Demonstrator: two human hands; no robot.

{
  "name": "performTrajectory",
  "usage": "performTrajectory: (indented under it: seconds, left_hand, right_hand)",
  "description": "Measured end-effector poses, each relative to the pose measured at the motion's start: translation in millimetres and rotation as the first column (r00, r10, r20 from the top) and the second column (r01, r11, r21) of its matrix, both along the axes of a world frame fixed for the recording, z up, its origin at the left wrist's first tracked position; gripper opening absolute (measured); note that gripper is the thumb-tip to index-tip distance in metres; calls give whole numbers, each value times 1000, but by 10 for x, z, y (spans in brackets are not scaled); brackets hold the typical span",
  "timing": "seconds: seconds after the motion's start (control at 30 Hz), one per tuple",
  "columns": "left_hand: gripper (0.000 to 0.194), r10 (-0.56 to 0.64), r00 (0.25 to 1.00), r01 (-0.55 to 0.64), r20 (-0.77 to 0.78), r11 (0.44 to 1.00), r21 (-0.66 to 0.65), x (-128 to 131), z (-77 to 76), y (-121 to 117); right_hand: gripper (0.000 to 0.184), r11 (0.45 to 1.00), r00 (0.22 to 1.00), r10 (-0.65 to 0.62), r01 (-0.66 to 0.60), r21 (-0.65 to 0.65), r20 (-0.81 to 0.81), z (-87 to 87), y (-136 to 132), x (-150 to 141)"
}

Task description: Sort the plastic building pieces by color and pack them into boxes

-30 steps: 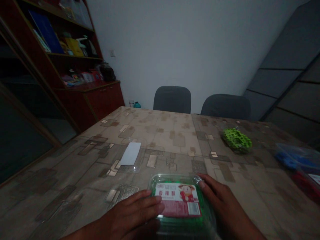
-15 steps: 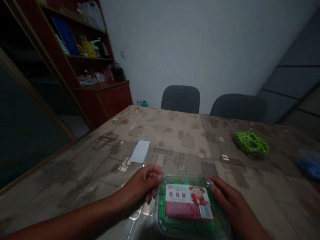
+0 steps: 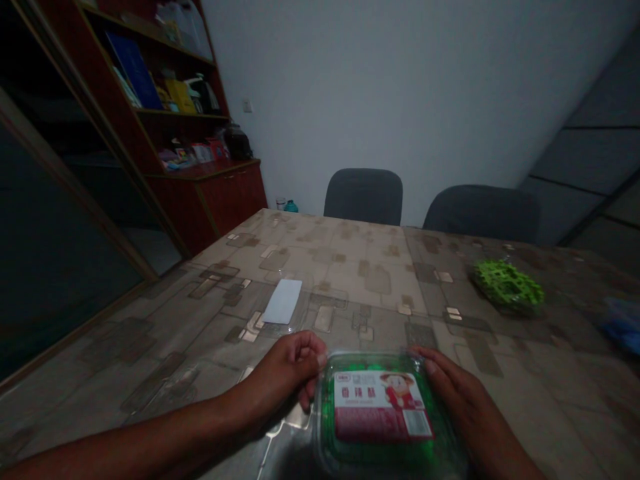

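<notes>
A clear plastic food box with green contents and a white and red label on its lid is at the front of the table. My left hand pinches its far left corner with curled fingers, the thumb against the rim. On the other side, my right hand grips the right edge, thumb on top near the far corner. The undersides of the right fingers are hidden. Beyond my left hand lies a white rectangular card, flat on the table.
The patterned tablecloth covers a large table. Toward the right sit a bright green openwork basket and a blue item at the edge of view. Two grey chairs stand behind the table. A red-brown cabinet is at the left.
The view shifts slightly, so everything on the table appears a little further right. Both hands keep hold of the box, which looks nearly unchanged.
</notes>
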State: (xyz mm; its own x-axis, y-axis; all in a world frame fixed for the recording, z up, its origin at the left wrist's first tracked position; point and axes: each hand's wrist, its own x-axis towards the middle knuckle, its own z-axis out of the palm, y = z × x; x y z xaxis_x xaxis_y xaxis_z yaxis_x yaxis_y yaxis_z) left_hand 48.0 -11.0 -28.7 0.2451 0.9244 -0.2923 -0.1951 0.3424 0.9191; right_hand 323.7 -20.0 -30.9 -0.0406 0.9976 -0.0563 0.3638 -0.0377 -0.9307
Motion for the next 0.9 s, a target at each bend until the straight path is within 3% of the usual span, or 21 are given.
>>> performTrajectory:
  seconds: [0.23,0.4,0.57,0.9]
  left_hand:
    - [30,-82,993,82,-81,997,2,22,0,9]
    - [40,-116,986,123,-119,991,50,47,-101,58]
    - [43,-78,980,86,-182,996,38,123,-179,130]
    - [40,1,990,-1,-138,1000,2,182,-141,77]
  right_hand:
    - [47,999,999,41,-42,30,18,58,31,-38]
    - [45,998,998,61,-61,9,-10,65,78,-14]
    - [45,998,998,62,-62,11,8,87,132,40]
    - [43,999,999,36,-37,18,18,97,180,10]
